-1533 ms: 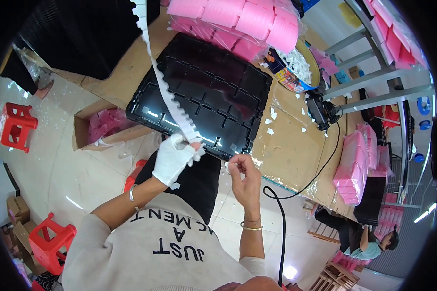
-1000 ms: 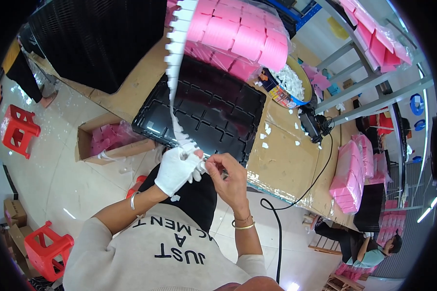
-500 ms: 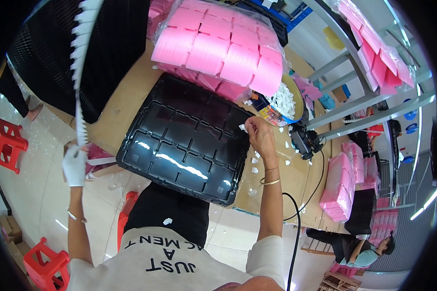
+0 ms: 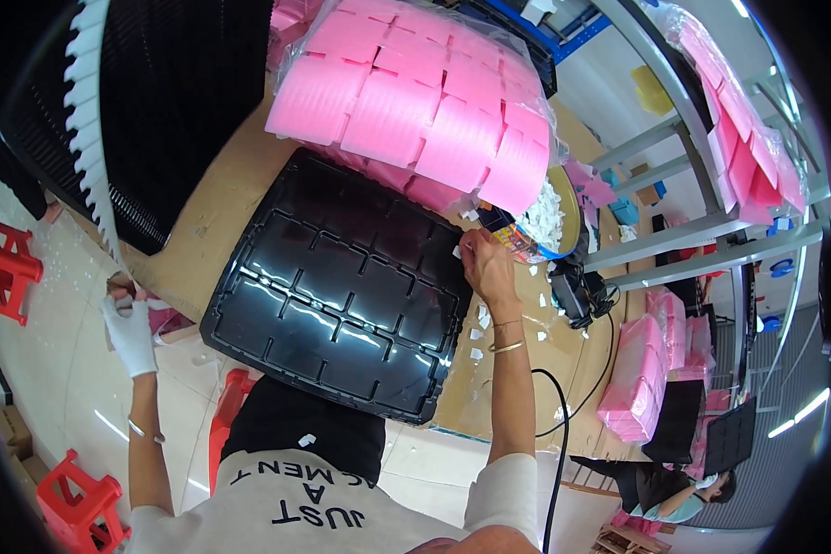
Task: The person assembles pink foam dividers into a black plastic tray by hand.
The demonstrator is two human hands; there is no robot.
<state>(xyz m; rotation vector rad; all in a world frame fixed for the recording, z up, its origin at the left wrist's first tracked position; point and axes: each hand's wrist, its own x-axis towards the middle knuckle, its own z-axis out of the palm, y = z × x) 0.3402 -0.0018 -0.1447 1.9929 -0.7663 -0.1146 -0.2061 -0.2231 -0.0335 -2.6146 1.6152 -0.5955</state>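
Note:
My left hand (image 4: 131, 334), in a white glove, is closed on the lower end of a long white saw-toothed strip (image 4: 87, 129) that rises past a black stack. My bare right hand (image 4: 489, 268) pinches at the right edge of a shiny black plastic tray (image 4: 332, 295). At its fingertips shows a small white piece (image 4: 457, 251), partly covered by the fingers. The tray, with moulded ridges, lies tilted over the table's near edge, close to my lap. Just beyond the right hand stands a round tin (image 4: 568, 198) heaped with white scraps (image 4: 542, 222).
Bagged pink foam sheets (image 4: 415, 102) stand behind the tray. Tall stacked black trays (image 4: 194, 102) are at the left. Near the tin lie a black device (image 4: 572, 295) with a cable and loose scraps. Red stools (image 4: 9, 272) stand on the floor; a metal rack (image 4: 702, 157) is at right.
My left hand and the toothed strip have shifted left and slightly down. My right hand stays at the tray's right edge. The co-worker at far right now has a black tray raised.

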